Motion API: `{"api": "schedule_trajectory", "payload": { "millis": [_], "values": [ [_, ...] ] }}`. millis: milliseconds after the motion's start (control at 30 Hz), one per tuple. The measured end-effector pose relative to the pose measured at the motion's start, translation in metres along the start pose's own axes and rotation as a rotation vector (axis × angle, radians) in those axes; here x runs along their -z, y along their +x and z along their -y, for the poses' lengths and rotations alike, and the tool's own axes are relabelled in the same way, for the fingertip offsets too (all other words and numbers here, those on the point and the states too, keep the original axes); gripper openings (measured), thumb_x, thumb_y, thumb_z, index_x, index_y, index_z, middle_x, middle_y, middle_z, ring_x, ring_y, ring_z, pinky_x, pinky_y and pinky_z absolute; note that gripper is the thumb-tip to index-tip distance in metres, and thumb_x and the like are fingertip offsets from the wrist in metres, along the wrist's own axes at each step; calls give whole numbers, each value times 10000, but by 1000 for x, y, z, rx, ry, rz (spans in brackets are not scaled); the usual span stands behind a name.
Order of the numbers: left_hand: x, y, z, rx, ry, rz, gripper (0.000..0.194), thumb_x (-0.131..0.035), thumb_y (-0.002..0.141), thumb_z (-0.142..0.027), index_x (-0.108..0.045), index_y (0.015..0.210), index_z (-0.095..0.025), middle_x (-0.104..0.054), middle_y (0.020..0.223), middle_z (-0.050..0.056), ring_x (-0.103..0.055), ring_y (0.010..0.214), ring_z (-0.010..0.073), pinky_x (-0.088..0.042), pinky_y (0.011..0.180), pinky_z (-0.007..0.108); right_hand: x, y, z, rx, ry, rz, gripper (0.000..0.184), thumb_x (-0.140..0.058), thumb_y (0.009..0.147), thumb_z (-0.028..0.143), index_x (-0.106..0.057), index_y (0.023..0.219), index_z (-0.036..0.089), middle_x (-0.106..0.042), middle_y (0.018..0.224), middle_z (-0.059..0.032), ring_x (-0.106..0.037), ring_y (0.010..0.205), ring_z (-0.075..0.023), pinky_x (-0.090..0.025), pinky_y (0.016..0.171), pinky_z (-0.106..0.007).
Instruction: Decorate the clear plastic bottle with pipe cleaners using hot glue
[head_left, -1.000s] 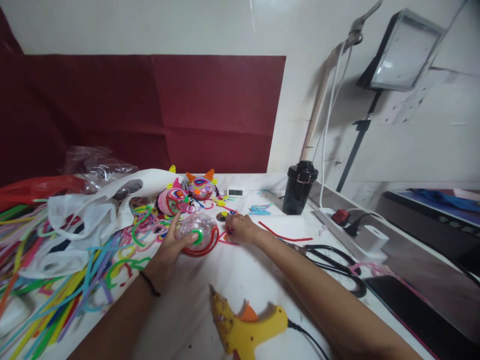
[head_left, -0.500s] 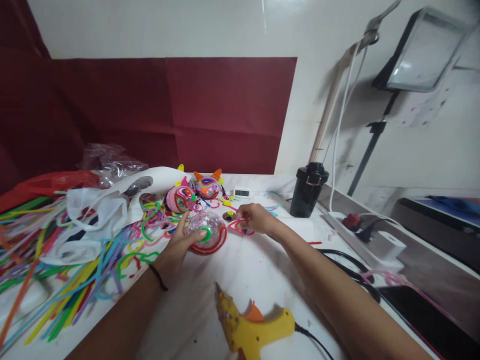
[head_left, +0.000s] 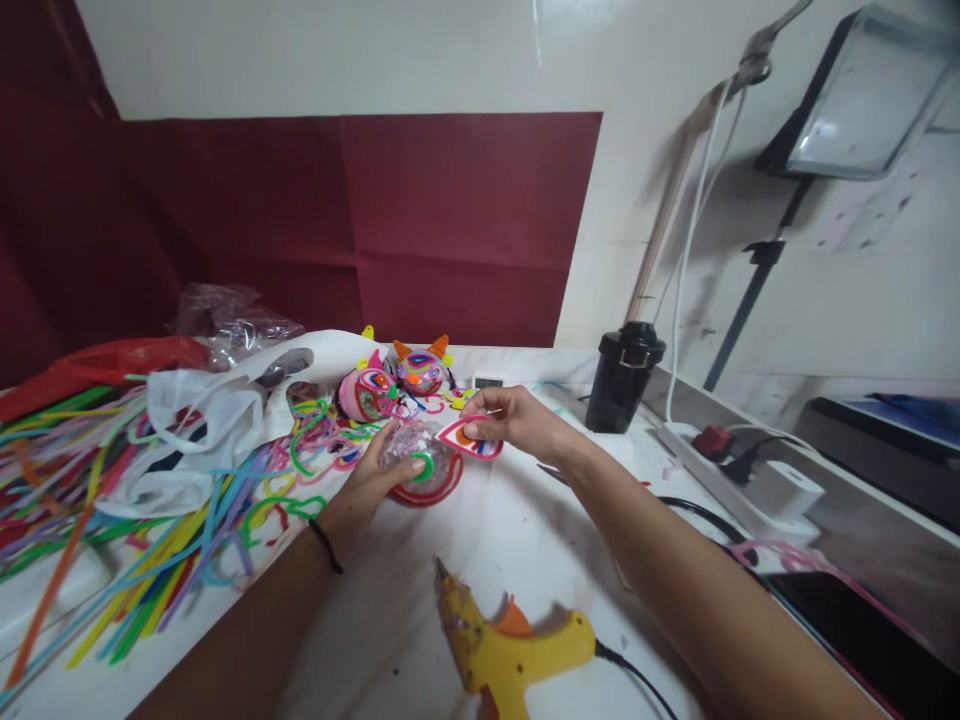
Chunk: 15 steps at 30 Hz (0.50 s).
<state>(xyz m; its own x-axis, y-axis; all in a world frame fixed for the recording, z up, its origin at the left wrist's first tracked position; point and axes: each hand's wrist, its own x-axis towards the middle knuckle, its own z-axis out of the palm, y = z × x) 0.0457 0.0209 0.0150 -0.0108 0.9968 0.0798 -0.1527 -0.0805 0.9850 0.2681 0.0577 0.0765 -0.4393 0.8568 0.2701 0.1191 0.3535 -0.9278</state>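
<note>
My left hand (head_left: 379, 482) grips a clear glittery ball (head_left: 420, 462) with a green ring and a red rim, resting on the white table (head_left: 420, 580). My right hand (head_left: 517, 418) pinches a small leaf-shaped piece (head_left: 469, 437) with a red outline, white band and orange and blue centre, held just right of the ball and above the table. Two finished decorated balls (head_left: 394, 385) with orange and yellow horns sit behind the clear one.
A yellow glue gun (head_left: 517, 648) lies near me. Coloured pipe cleaners (head_left: 150, 540) and white plastic bags (head_left: 202, 430) cover the left. A black cup (head_left: 624, 377), a power strip (head_left: 742, 470), black scissors and a dark phone (head_left: 847, 625) are on the right.
My right hand picked the leaf-shaped piece off the table and lifted it beside the clear ball. The left hand kept hold of the ball. The view shifted slightly left.
</note>
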Motion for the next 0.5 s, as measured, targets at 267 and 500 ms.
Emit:
{"api": "schedule_trajectory", "payload": {
  "millis": [267, 500],
  "values": [
    [2, 1, -1, -51, 41, 82, 774, -818, 671, -358, -512, 1367, -212, -607, 1361, 117, -541, 1263, 348, -422, 1044, 450, -7, 20, -9, 24, 65, 88, 389, -879, 530, 350, -707, 815, 149, -684, 696, 7, -625, 632, -133, -493, 628, -278],
    [7, 5, 5, -64, 37, 107, 790, -810, 692, -359, -480, 1399, -231, -610, 1362, 112, -539, 1267, 347, -419, 1034, 444, -10, 37, -10, 49, 54, 141, 344, -867, 507, 256, -732, 801, 140, -685, 687, 17, -597, 620, -111, -468, 598, -236]
  ]
}}
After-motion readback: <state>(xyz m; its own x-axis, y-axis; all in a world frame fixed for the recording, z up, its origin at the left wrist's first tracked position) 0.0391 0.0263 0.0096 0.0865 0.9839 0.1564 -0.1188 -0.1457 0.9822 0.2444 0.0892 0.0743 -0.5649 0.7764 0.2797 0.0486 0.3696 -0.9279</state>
